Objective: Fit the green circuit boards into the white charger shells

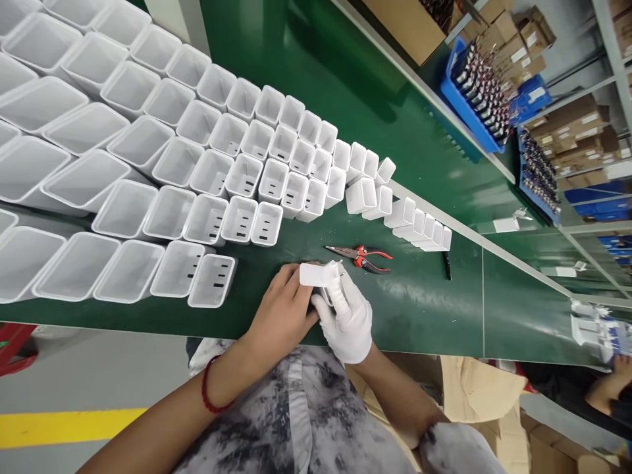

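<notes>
One bare left hand [284, 303], fingers together (tips hidden, so I cannot tell whether they pinch), adjoins one gloved right hand [348, 322], its fingers curled round one white piece [314, 275], flat, round-cornered, over the bench [419, 316]. Beyond: one pair of red-handled pliers [361, 255], two blue trays [448, 89].

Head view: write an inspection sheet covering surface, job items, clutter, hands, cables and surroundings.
Surface: glossy green table.
Job items: white part, held; white open containers in rows, some with dark slots.
Clutter: pliers and a black pen-like item lie on the table.
Left hand: bare, fingers behind the white part, contact partly hidden.
Right hand: gloved, gripping the white part.
Cables: none distinct; parts in blue tray too small to tell.
Surroundings: cardboard boxes; another person's hand at the right edge.
</notes>
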{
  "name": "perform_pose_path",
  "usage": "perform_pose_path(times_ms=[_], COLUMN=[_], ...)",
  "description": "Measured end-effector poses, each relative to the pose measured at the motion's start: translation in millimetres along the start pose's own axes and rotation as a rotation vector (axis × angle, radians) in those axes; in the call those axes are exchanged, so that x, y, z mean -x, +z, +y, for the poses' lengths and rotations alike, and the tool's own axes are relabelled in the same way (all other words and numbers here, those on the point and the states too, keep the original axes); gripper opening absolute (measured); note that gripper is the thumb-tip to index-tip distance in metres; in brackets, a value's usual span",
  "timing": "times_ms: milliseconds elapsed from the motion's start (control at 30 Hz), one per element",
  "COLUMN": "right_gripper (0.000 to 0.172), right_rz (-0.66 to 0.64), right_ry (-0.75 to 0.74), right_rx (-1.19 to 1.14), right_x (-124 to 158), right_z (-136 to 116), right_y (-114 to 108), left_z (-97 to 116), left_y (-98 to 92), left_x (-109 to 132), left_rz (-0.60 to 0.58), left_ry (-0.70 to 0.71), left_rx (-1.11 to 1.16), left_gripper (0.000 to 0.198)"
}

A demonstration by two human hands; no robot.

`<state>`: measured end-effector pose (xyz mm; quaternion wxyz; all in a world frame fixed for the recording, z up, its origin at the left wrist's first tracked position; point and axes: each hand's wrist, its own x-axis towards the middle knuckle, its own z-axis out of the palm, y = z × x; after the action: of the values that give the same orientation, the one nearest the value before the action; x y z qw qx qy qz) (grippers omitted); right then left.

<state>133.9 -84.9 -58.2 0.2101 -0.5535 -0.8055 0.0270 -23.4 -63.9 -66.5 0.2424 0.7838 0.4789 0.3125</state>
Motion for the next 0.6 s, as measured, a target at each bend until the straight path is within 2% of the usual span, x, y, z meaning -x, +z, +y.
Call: perform_pose_path(times_ms=[100, 233, 333, 400, 500, 600], right_gripper=[0.074, 0.075, 0.072, 0.073, 0.079, 0.075], right_rz=[0.027, 0.066, 0.082, 0.038, -0.006, 0.010], right_ry=[-0.058, -0.127, -0.106, -0.099, -0.060, 0.010], right_rx=[0.023, 0.001, -0.040, -0.105, -0.165, -0.166], right_x=[0, 5, 6, 6, 7, 11], right_z=[4, 5, 3, 2, 4, 7], right_y=[-2, -10, -8, -4, -3, -2], left_z=[-2, -7, -12, -13, -15, -17], left_y=[-12.4, -25.0, -28.4, -29.3, -29.3, -27.0], left_x=[8, 23, 32, 34, 35, 36], left_rz=[-0.055, 0.000, 0.054, 0.070, 0.073, 0.070], left_ry=[0.003, -0.027, -0.040, -0.040, -0.043, -0.070], left_rx=[0.095, 0.102, 0.080, 0.071, 0.060, 0.064], left_gripper=[0.059, 0.059, 0.064, 0.063, 0.061, 0.058])
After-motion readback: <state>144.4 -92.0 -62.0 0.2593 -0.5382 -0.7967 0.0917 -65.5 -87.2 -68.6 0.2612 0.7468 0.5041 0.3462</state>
